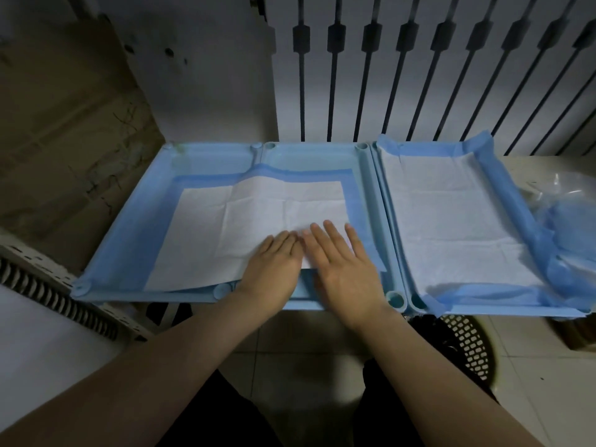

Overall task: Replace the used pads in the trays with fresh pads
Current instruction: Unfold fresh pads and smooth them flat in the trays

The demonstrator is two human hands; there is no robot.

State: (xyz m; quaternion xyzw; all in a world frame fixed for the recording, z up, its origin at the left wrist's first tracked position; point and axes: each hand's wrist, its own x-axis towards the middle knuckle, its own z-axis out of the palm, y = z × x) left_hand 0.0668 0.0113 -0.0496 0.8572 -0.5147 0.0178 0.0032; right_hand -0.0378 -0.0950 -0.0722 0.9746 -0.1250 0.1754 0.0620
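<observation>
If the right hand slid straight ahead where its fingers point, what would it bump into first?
The right hand lies flat on the pad, so it would slide over the pad's white middle and blue edge, then probably bump the far rim of the tray. Depth is hard to judge.

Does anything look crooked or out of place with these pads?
Yes. The pad under the left hand and right hand straddles the ridge between two trays instead of sitting in one. The right tray has its pad riding over the rim.
</observation>
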